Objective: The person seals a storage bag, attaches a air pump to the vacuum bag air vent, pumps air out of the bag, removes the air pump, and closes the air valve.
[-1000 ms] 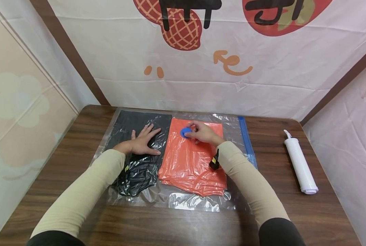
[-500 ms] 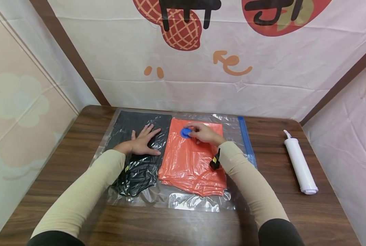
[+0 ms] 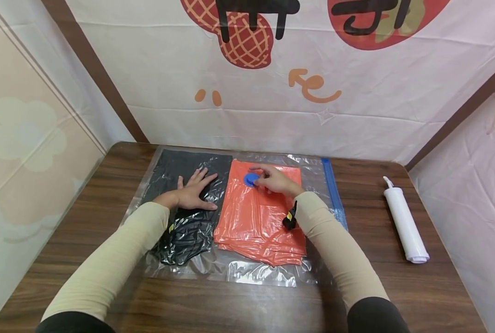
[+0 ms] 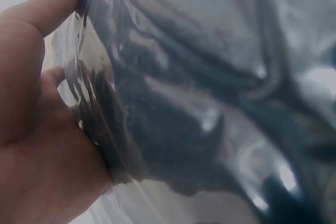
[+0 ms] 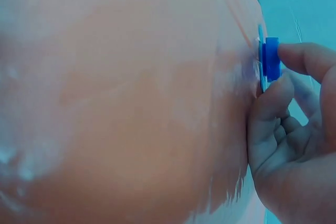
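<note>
A clear vacuum storage bag lies flat, with a folded black garment in its left half and folded orange-red fabric in its right half. My left hand rests with fingers spread on the bag over the black part; the left wrist view shows the palm edge against the shiny plastic. Above the orange part, my right hand holds the round blue valve cap at its edge with curled fingers. From the right wrist, the cap stands out from its flange, with two fingertips touching it.
A white hand pump lies on the brown wooden table to the right of the bag. The bag's blue zip strip runs along its right edge. A printed cloth wall stands behind the table.
My right fingers have shifted around the blue valve cap: the thumb has moved from its near-left side to its right side. My left hand stays still on the black part.
</note>
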`<move>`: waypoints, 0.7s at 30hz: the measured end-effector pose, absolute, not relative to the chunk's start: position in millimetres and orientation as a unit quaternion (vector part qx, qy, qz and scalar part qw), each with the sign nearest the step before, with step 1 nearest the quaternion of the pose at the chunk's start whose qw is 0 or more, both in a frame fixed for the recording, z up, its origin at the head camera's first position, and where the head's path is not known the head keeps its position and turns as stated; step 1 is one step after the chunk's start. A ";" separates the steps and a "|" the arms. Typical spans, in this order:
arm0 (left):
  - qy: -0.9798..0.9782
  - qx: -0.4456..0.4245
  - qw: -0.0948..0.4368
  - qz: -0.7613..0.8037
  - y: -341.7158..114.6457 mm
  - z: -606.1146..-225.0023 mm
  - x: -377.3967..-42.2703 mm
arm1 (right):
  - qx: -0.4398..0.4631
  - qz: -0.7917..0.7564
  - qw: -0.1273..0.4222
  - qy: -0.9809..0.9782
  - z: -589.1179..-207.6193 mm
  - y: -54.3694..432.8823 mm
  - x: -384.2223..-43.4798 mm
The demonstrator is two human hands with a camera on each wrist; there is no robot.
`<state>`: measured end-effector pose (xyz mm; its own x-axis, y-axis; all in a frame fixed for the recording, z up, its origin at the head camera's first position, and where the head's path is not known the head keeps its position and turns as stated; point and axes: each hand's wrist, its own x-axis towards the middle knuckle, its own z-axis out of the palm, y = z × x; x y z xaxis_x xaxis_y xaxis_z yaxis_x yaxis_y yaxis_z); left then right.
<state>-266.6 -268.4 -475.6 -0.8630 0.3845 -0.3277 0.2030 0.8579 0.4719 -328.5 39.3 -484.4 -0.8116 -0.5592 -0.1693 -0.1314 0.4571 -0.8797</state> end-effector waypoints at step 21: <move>0.939 0.154 0.214 0.220 -275.1 -493.3 -277.2 | -0.215 -0.477 0.219 0.824 -486.1 41.2 -329.3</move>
<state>-277.2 -275.1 -493.3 -0.8609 0.3838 -0.3342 0.1953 0.8556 0.4794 -329.3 41.2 -486.1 -0.8116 -0.5626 -0.1570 -0.1443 0.4535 -0.8795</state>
